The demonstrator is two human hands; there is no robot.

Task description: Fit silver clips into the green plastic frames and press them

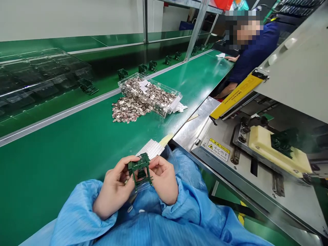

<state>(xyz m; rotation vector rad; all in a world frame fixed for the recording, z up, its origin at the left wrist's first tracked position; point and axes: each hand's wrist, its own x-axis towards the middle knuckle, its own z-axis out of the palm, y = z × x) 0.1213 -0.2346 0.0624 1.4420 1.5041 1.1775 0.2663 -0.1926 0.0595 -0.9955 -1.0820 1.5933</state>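
Note:
In front of my body, a dark green plastic frame (141, 166) with open middle and thin prongs is held up between both hands. My left hand (112, 188) is closed round its left side, thumb in front and forefinger along the top. Thumb and fingers of my right hand (165, 179) are pinched at its right edge; whether a small piece is also between them cannot be made out. Just beyond the frame lies a flat block of small silvery pieces in rows (151, 149). A clear plastic container (171, 155) shows partly behind my right hand.
A clear box (176, 101) of small metal pieces stands tilted on a loose pile (128, 109) on the green bench. Similar green frames (122, 73) line the strip behind. At right is a machine (217, 150) with a cream fixture (263, 140). A co-worker (256, 54) sits beyond.

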